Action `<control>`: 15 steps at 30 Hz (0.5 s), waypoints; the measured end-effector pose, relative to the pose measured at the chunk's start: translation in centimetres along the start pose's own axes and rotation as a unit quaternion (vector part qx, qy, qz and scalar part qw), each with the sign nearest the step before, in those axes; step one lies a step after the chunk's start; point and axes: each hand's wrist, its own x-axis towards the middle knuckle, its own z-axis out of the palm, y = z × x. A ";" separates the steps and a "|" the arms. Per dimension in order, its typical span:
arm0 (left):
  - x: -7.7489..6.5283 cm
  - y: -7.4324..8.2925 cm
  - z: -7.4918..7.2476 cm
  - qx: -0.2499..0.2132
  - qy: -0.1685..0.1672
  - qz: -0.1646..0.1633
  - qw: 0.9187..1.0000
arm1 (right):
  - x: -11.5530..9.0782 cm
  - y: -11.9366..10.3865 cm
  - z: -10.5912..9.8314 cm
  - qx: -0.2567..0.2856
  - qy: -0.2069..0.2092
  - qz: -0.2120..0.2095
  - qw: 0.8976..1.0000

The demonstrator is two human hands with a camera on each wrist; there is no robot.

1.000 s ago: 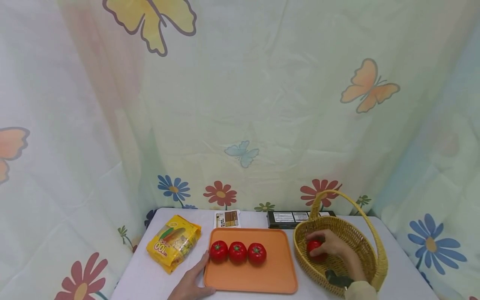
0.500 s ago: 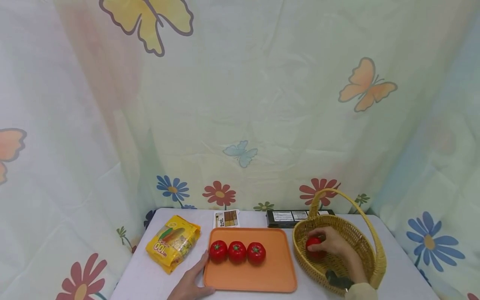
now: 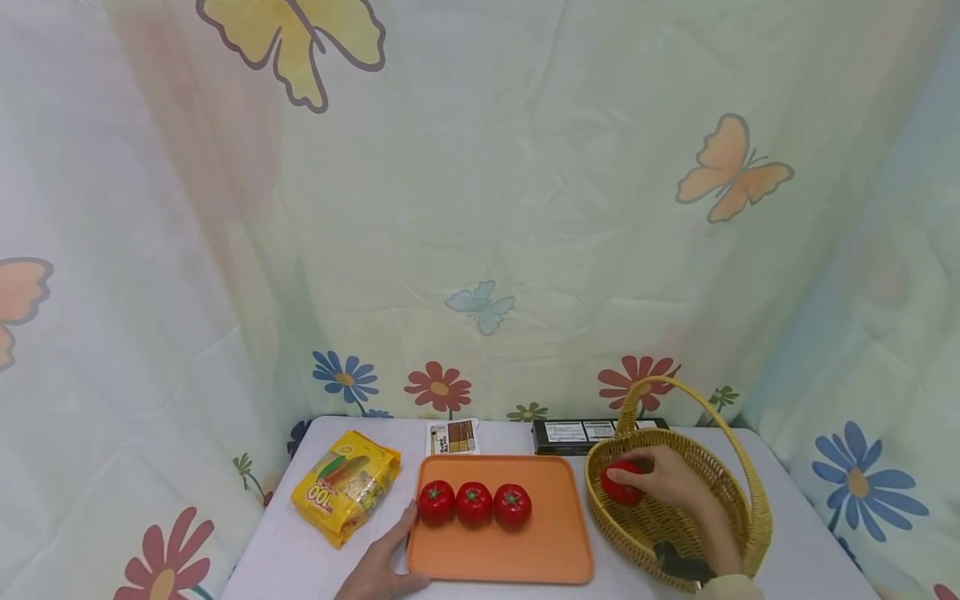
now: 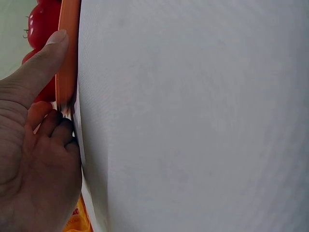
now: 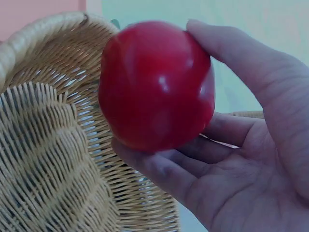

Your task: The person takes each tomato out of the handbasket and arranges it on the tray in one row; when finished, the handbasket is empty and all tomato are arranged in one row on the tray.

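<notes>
My right hand (image 3: 670, 478) grips a red tomato (image 3: 622, 482) between thumb and fingers, inside the wicker basket (image 3: 723, 467). In the right wrist view the tomato (image 5: 157, 87) looks round and glossy, with basket weave (image 5: 53, 159) behind it. Three more tomatoes (image 3: 475, 505) stand in a row on an orange tray (image 3: 498, 558), green tops up. At the tray's front left corner lies my left hand (image 3: 381, 567), fingers along the left side and thumb by the front edge. The left wrist view has the thumb (image 4: 46, 60) touching the tray's rim (image 4: 67, 72).
A yellow snack bag (image 3: 347, 489) lies left of the tray. Behind the tray are a small printed packet (image 3: 452, 437) and a black box (image 3: 577, 437). The basket's tall handle (image 3: 731, 433) arches over the right forearm. A patterned curtain (image 3: 480, 208) hangs behind the table.
The right hand has lifted the tomato a little and shifted it left within the basket. My left hand, the tray and its three tomatoes have stayed put.
</notes>
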 end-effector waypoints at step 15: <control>0.2 -0.2 0.2 -0.004 0.005 -0.008 1.000 | -1.1 -1.9 -0.1 0.056 0.035 0.008 0.998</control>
